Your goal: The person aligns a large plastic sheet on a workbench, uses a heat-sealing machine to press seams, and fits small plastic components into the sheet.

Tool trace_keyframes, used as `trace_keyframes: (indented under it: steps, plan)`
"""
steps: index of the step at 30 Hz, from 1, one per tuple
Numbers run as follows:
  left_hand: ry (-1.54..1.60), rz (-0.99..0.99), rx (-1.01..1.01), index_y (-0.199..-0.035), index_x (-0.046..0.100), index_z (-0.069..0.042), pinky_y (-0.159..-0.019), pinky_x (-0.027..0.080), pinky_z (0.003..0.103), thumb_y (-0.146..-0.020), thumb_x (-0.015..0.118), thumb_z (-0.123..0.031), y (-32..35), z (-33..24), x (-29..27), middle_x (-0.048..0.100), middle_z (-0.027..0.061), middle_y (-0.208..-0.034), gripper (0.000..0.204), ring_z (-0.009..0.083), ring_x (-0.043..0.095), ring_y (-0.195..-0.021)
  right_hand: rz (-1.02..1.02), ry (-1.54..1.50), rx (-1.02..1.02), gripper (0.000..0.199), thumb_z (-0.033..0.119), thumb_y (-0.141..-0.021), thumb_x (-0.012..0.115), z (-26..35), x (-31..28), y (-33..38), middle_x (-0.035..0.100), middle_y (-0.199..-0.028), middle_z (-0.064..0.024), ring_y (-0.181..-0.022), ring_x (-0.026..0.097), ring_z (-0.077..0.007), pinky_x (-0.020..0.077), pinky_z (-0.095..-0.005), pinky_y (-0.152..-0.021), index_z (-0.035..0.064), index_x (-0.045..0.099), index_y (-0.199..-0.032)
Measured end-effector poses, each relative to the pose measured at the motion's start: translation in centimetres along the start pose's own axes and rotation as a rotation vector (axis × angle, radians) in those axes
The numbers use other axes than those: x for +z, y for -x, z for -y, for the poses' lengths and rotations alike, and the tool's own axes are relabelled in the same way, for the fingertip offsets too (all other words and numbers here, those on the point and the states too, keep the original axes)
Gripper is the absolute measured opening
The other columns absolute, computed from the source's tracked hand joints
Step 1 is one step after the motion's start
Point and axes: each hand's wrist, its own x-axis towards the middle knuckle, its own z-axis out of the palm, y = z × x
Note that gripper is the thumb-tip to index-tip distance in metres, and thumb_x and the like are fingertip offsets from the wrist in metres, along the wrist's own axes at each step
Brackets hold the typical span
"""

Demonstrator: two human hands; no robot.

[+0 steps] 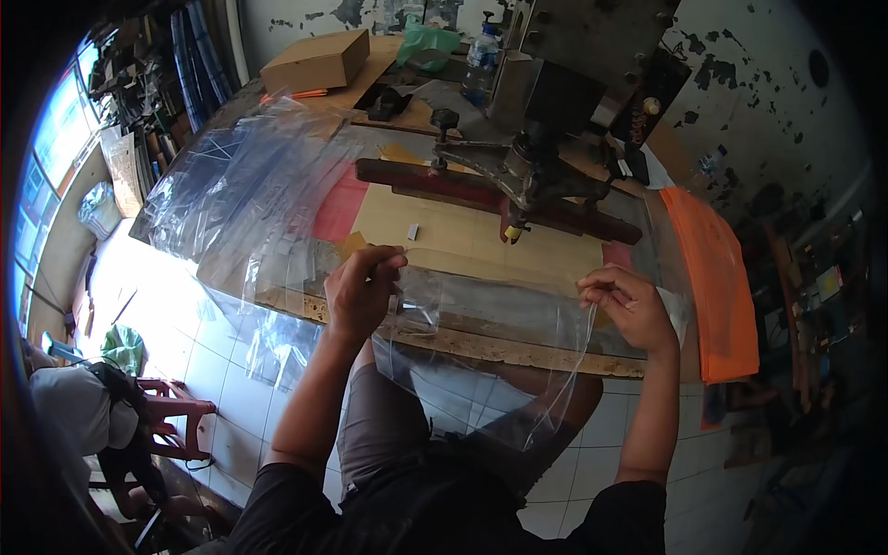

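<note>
A clear plastic sheet (490, 319) is stretched between my two hands over the near table edge, and its lower part hangs above my lap. My left hand (359, 294) pinches its left upper corner with closed fingers. The right upper corner is gathered in a pinch of my right hand (631, 307), with folds trailing down from the fingers. Just beyond the sheet lies a yellowish pad (453, 242) with a small grey block (413, 231) on it. Above the pad hangs the dark bar (388, 173) of a metal press (532, 171).
Loose clear plastic sheets (245, 176) cover the table's left side. Orange plastic sheets (712, 277) drape over its right edge. Behind stand a cardboard box (316, 63), a green plastic bag (428, 44) and a water bottle (482, 60). Another person (88, 407) sits at lower left near a red stool (180, 416).
</note>
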Motion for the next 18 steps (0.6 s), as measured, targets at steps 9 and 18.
trace_keyframes:
  steps: [9, 18]
  plan:
    - [-0.137, 0.069, 0.384, -0.103, 0.066, -0.005, -0.058, 0.058, 0.032, -0.088, 0.075, 0.003, -2.4, -1.1, -1.2, 0.076, 0.0071, -0.083, 0.019, 0.0212, 0.076, -0.068, 0.020, 0.013, 0.081, 0.024, 0.003, -0.100, 0.066, 1.7, -0.7, 0.1, 0.070, -0.102, -0.0078, -0.091, 0.070, -0.0140, 0.0575, -0.0284, -0.080, -0.0005, 0.069, -0.123]
    - [0.481, 0.104, -0.304, -0.103, 0.066, 0.007, -0.066, 0.055, 0.025, -0.101, 0.067, -0.004, -3.2, -3.9, -1.5, 0.072, 0.0079, -0.085, 0.011, 0.0108, 0.069, -0.071, -0.030, -0.029, 0.120, 0.025, 0.003, -0.100, 0.065, 3.1, -2.2, -0.6, 0.068, -0.104, -0.0053, -0.092, 0.067, -0.0101, 0.0542, -0.0256, -0.083, -0.0007, 0.068, -0.124]
